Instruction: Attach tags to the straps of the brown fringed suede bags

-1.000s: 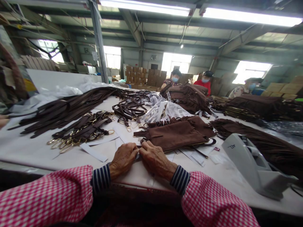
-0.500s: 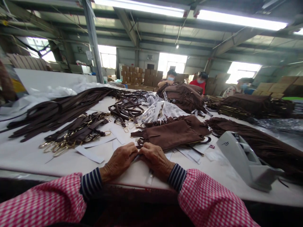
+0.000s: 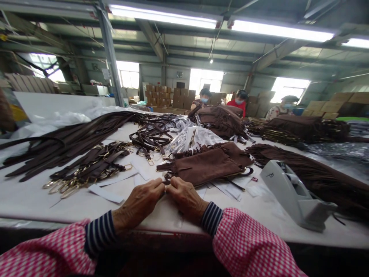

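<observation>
Close together at the near side of the white table point(image 3: 77, 207), my left hand point(image 3: 144, 200) and my right hand point(image 3: 186, 198) meet at the fingertips. Both have curled fingers, pinched on something small that my hands hide. Just beyond them lies a brown fringed bag piece point(image 3: 204, 165), flat, with a dark strap end at its right side. Left of my left hand is a bundle of short dark brown straps point(image 3: 95, 167) with gold clasps. White paper strips point(image 3: 105, 193) lie between that bundle and my hand.
A grey tape dispenser point(image 3: 294, 196) stands at the right, before a long brown fringe heap point(image 3: 311, 173). Long dark straps point(image 3: 66, 140) spread over the left. Clear plastic bags point(image 3: 196, 138) and a brown bag pile point(image 3: 221, 119) lie farther back. Several masked people are across the table.
My hands stay together at the fingertips, with the left wrist a little farther left and lower. The view has shifted slightly; the things on the table look unmoved.
</observation>
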Available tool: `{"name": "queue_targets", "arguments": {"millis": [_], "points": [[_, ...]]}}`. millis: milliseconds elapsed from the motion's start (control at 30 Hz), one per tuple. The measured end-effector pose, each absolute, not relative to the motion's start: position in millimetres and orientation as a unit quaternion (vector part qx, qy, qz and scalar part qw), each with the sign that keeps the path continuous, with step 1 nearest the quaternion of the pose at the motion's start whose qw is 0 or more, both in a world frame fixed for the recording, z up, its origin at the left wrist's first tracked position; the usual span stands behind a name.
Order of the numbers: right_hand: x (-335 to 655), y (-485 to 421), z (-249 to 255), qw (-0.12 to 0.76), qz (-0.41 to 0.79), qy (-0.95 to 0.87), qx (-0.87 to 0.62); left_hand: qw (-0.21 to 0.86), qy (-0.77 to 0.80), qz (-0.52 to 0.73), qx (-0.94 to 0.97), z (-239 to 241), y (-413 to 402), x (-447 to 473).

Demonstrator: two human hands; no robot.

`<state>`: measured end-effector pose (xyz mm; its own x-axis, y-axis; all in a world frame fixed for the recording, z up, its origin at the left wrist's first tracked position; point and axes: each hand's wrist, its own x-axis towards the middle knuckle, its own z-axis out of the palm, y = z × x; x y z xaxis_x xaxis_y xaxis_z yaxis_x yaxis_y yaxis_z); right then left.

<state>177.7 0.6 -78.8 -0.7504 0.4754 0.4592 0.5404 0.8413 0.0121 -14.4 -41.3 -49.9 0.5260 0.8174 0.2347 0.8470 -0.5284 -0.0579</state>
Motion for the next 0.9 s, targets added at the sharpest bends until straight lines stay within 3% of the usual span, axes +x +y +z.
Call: {"name": "queue_targets", "arguments": {"millis": [167,333,467,633,733,900], "points": [[179,-6,-75,0.220,-0.128,-0.930,-0.263,-0.002,-0.530,-0.097,-0.843,-34,-61,-30],[182,-2,-77,0.276,-0.201,-0.910,-0.235,-0.210,-0.549,-0.134,-0.798,-2,-59,-54],[183,0,-78,0.321,-0.232,-0.894,-0.211,-0.297,-0.564,-0.218,-0.739,9,-42,-42],[187,-1,-78,0.329,-0.221,-0.893,-0.215,-0.575,-0.562,-0.209,-0.556,-14,-34,-8],[187,-1,-81,0.329,-0.211,-0.892,-0.226,-0.605,-0.532,-0.267,-0.528,-31,-36,-3],[186,-5,-72,0.311,-0.137,-0.906,-0.252,-0.564,-0.539,-0.338,-0.527,-48,-42,-4]]}}
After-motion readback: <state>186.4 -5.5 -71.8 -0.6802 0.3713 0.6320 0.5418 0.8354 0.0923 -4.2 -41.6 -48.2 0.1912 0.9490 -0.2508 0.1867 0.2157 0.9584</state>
